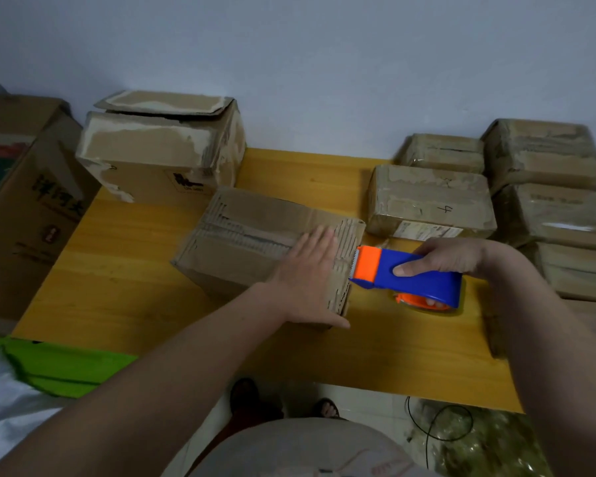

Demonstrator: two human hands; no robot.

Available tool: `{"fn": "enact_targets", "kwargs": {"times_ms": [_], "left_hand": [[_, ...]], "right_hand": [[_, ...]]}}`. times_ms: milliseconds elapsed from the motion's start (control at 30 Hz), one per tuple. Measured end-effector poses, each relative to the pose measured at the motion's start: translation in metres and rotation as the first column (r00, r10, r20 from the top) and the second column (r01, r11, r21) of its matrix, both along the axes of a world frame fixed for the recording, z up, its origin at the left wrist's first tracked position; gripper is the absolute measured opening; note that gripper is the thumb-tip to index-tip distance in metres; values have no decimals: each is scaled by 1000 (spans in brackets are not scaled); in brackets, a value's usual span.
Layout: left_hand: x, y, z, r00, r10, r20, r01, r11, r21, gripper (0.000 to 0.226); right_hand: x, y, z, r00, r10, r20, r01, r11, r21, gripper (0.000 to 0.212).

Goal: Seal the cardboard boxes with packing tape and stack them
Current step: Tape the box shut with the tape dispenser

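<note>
On the yellow table (124,270), near the middle, sits the cardboard box (255,242) I am working on, its closed top flaps worn and ridged. My left hand (307,273) lies flat on the right end of its top, fingers straight and spread, pressing down, with the thumb hooked over the near edge. My right hand (451,258) is wrapped round the blue tape dispenser (417,277), thumb on its near side; its orange toothed front end touches the box's right edge, just beside my left fingertips. Whether any tape is on the seam I cannot tell. At the far left of the table stands a bigger box (159,149) with its lid flaps loose. To the right are taped parcels (430,197), one marked with a 4, and further right a stack of parcels (551,187). Left of the table stands a large printed carton (25,201). A green bag (59,366) lies at the near left.
</note>
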State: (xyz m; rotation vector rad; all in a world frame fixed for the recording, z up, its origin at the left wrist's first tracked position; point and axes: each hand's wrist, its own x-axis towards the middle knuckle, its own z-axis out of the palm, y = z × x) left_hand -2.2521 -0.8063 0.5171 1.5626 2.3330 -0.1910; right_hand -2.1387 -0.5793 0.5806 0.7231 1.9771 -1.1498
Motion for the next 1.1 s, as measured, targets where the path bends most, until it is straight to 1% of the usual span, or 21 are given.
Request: {"fn": "enact_targets", "kwargs": {"times_ms": [67, 167, 267, 300, 433, 500, 633, 700, 800, 833, 867, 967, 1000, 1100], "left_hand": [[9, 9, -4, 1000, -2, 1, 2, 1000, 30, 135], [8, 8, -11, 1000, 19, 2, -19, 997, 76, 126], [6, 6, -12, 1000, 14, 13, -14, 998, 65, 122], [6, 6, -12, 1000, 13, 14, -14, 998, 61, 121], [6, 7, -12, 999, 14, 34, -16, 997, 74, 117], [7, 8, -12, 999, 15, 39, -18, 997, 70, 116], [7, 10, -11, 998, 15, 63, -18, 999, 41, 116], [7, 10, -11, 998, 18, 57, -20, 999, 38, 116], [8, 10, -11, 998, 27, 54, -29, 999, 46, 115], [8, 10, -11, 998, 28, 51, -30, 998, 46, 115], [8, 10, -11, 998, 29, 54, -32, 999, 44, 115], [9, 10, -11, 998, 31, 61, -33, 999, 39, 116], [9, 10, -11, 998, 29, 58, -32, 999, 38, 116], [9, 10, -11, 998, 31, 54, -33, 999, 36, 116]], "right_hand": [[2, -1, -3, 1000, -16, -8, 16, 999, -28, 60], [6, 0, -12, 1000, -26, -15, 25, 998, -60, 71], [8, 0, -20, 999, -45, -23, 44, 997, -61, 74], [8, 1, -21, 999, -43, -20, 42, 997, -70, 73], [13, 6, -17, 998, -67, 9, 68, 988, -140, 51], [16, 8, -17, 997, -78, 8, 78, 986, -146, 50], [29, 14, -19, 995, -95, -5, 93, 987, -134, 64], [40, 19, -19, 995, -101, 4, 101, 987, -126, 62], [53, 26, -18, 994, -106, 26, 108, 980, -168, 75], [56, 27, -18, 994, -104, 28, 107, 978, -178, 77], [57, 28, -17, 994, -105, 24, 107, 977, -182, 73], [60, 27, -13, 993, -117, 7, 117, 979, -167, 51], [60, 26, -13, 993, -114, 9, 114, 980, -161, 49], [57, 26, -14, 995, -92, 24, 94, 987, -128, 58]]}}
